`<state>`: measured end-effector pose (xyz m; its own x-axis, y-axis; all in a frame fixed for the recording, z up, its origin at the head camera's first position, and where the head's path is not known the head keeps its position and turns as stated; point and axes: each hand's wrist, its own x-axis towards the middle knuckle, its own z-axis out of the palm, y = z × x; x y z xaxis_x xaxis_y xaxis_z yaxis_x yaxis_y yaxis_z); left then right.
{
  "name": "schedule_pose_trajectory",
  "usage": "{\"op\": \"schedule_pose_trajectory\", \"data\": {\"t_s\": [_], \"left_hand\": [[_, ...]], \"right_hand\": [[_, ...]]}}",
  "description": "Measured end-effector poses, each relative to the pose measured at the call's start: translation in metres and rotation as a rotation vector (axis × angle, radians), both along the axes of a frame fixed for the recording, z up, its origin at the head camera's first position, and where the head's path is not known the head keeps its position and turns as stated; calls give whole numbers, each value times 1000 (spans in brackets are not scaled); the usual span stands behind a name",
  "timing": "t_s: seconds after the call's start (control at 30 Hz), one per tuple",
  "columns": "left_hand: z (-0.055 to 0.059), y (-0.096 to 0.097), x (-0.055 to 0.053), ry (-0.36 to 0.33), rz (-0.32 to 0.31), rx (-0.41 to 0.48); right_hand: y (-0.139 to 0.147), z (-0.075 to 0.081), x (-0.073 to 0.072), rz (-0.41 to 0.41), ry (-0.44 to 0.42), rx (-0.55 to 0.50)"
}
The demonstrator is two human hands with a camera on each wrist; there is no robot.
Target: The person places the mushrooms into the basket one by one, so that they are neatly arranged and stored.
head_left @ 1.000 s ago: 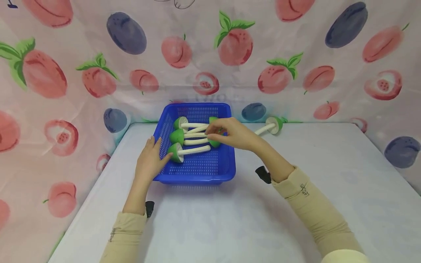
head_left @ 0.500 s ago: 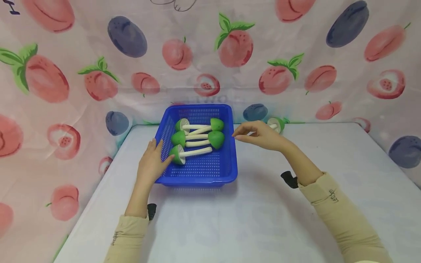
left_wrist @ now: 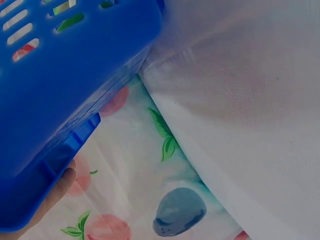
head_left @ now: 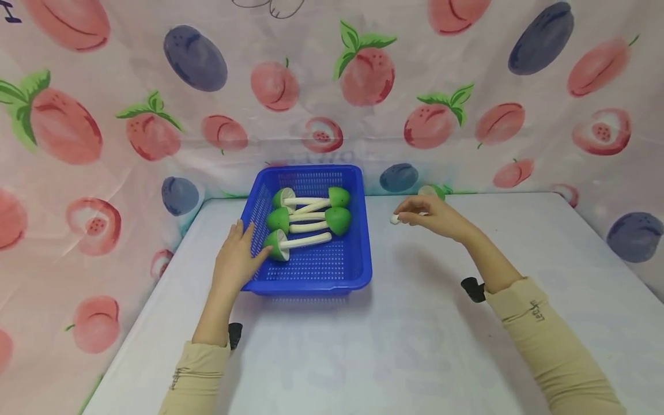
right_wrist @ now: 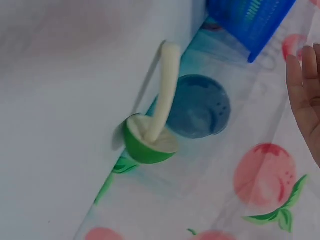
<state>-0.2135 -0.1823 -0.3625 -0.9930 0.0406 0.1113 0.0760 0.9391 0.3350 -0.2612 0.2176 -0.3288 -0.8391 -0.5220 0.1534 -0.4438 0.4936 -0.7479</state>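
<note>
My left hand [head_left: 236,256] holds the left rim of a blue plastic basket [head_left: 311,284], thumb over the inside and fingers along the outside. Fingertips [left_wrist: 67,176] show at the rim in the left wrist view. Inside the basket lie several toy mushrooms with green caps and white stems, the front mushroom [head_left: 277,245] near my thumb. My right hand [head_left: 438,216] hovers above another mushroom [right_wrist: 162,105] that lies on the table to the right of the basket. In the right wrist view its fingers are extended and apart from the stem. The head view shows only the stem tip and part of the cap.
A white cloth covers the table [head_left: 394,346]. Behind it rises a fruit-printed curtain [head_left: 321,69], which also runs down the left side. The basket stands near the table's back edge, and the loose mushroom lies close to that edge too.
My right hand has moved from over the basket to the right, to above the loose mushroom. My left hand has stayed at the basket's rim.
</note>
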Motion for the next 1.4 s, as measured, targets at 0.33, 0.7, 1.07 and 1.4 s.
{"op": "schedule_pose_trajectory", "data": {"t_s": [0.33,0.7,1.07,1.4], "left_hand": [[-2,3,-2,21,-16,-4],[-5,7,0,23,-27,-14],[0,2,0,10,-7,-14],[1,0,-2,2,-6,-8]], "right_hand": [[23,-27,-12,-264,-55,-108],[48,-51,-24,-471,73,89],[64,-50,-46,-551,31,157],[68,-43,-66,-496,-72,247]]}}
